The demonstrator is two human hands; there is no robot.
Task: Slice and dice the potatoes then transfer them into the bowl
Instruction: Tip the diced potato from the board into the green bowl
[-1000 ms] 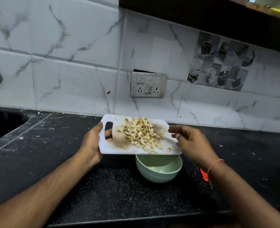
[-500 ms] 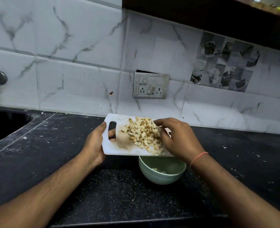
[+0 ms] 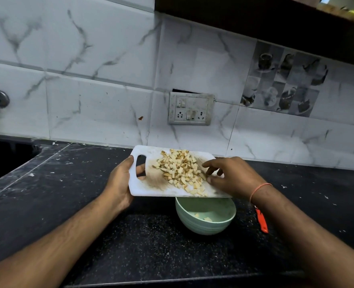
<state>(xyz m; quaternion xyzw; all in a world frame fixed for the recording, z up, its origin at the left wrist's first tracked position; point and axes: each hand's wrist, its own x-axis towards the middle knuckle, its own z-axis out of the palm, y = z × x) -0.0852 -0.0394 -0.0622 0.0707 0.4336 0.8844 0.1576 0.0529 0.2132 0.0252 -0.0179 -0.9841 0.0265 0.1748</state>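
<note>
White cutting board [image 3: 167, 190], heaped with diced potatoes [image 3: 180, 170], was gripped by left hand [image 3: 120, 181] above green bowl [image 3: 205, 225]; right hand [image 3: 232, 175], fingers relaxed, was rested against the pieces.

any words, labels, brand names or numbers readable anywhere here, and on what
None can be read.
Switch and socket plate: only switches and pin holes, no lettering visible.
Picture tile on the wall: images of cups and pots, no readable words.
Cutting board, green bowl and the orange-handled tool: no print or logo visible.
</note>
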